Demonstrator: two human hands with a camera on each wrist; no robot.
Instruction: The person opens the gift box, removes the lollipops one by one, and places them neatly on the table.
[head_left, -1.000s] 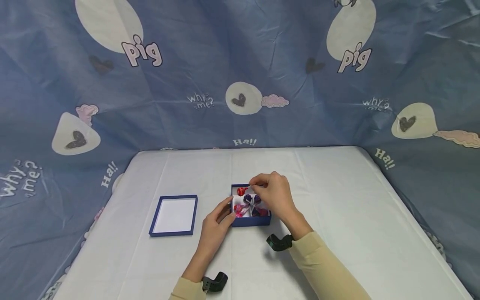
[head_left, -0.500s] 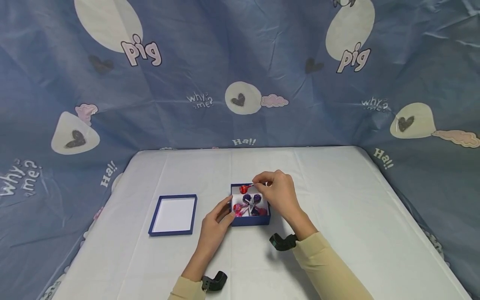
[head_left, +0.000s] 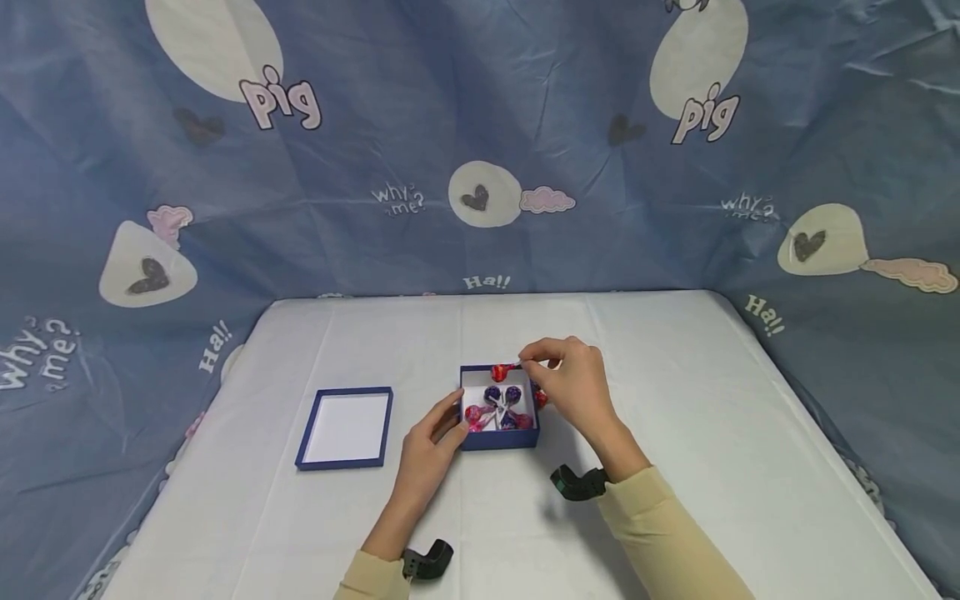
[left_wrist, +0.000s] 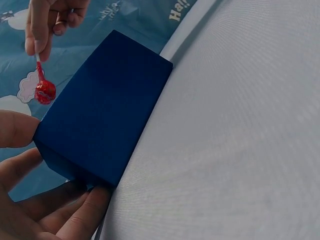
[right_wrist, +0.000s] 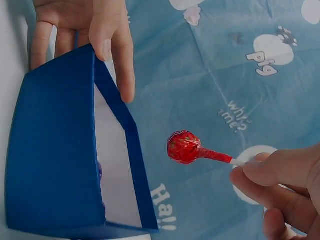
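Draped tabletop station; the kind of room is hidden. Blue printed cloth [head_left: 405,92] hangs behind and beside a white-covered table [head_left: 690,400].

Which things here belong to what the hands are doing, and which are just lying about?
Seemingly in the job:
red lollipop, pinched in the right hand
blue box, held by the left hand
wrapped lollipops in the box

Seemingly just there:
shallow blue-rimmed tray, untouched, perhaps the box's lid
white-covered table
patterned blue cloth behind
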